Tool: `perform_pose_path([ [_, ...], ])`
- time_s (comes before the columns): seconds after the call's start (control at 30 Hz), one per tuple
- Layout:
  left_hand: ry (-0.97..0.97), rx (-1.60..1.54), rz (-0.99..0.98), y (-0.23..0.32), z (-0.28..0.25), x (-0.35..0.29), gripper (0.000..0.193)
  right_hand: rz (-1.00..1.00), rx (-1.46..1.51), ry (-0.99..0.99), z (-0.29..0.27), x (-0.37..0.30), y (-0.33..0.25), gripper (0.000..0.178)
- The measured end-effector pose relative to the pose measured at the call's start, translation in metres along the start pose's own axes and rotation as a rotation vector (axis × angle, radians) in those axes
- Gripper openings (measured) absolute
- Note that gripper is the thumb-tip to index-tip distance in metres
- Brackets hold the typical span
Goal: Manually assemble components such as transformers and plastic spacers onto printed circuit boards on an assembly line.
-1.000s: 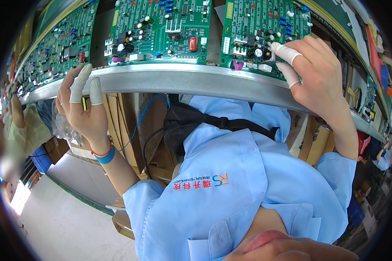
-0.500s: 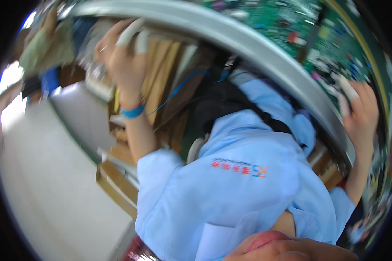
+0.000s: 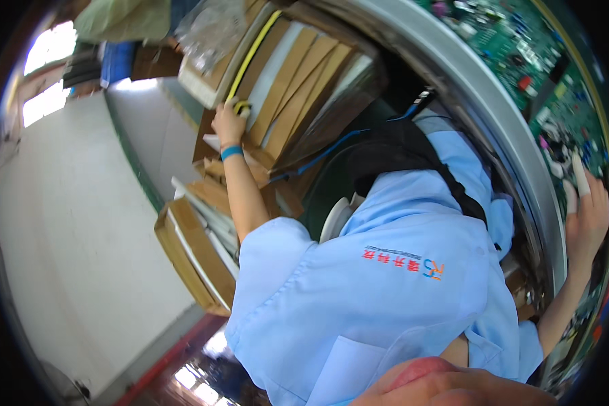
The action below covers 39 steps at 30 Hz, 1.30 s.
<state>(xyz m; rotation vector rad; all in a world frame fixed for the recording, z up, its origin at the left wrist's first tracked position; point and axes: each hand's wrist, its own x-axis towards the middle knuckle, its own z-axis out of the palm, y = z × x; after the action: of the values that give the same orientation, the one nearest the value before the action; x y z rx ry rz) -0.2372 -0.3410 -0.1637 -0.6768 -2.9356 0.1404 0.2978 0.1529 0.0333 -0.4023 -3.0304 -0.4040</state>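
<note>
My left hand (image 3: 230, 124) reaches out to the left, beside a carton of upright cardboard dividers (image 3: 304, 81). Its fingers are curled in at the lower end of a yellow strip (image 3: 254, 54) along the carton's side. A small yellow and black piece (image 3: 242, 106) shows at the fingertips; what they grip cannot be made out. A blue band circles that wrist. On the right, my right hand (image 3: 587, 210) lies at the bench edge with fingers stretched and apart. White covers sit on two fingertips, close to the parts on a green circuit board (image 3: 575, 111).
A curved grey metal bench edge (image 3: 480, 108) runs between my body and the boards. A clear plastic bag (image 3: 213, 34) lies by the carton. Another open carton with white sheets (image 3: 189, 250) stands lower left, near a white wall (image 3: 61, 223). A blue cord (image 3: 331, 145) crosses beside my lap.
The view has turned, shifting the scene. My left hand, raised with its fingers spread before, is now lower at the carton's side with fingers curled. My right hand stays by the boards.
</note>
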Motion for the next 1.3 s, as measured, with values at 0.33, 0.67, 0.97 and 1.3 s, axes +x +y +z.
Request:
perform_pose_path([
  [0.33,-0.058,0.440,0.146,-0.009,0.001,0.004,0.030,0.532,0.399,0.234,-0.030,-0.023,0.027,0.035],
  [0.67,-0.081,0.475,0.248,0.011,-0.016,-0.007,0.024,0.729,0.285,0.398,0.001,-0.027,0.079,0.020],
  [0.97,-0.204,0.357,0.528,0.003,-0.022,0.005,0.021,0.760,0.283,0.424,0.025,-0.038,0.093,0.022],
  [1.3,-0.359,-0.596,-0.053,-0.026,-0.054,0.090,0.030,0.892,0.407,0.472,0.012,-0.064,0.079,0.018],
])
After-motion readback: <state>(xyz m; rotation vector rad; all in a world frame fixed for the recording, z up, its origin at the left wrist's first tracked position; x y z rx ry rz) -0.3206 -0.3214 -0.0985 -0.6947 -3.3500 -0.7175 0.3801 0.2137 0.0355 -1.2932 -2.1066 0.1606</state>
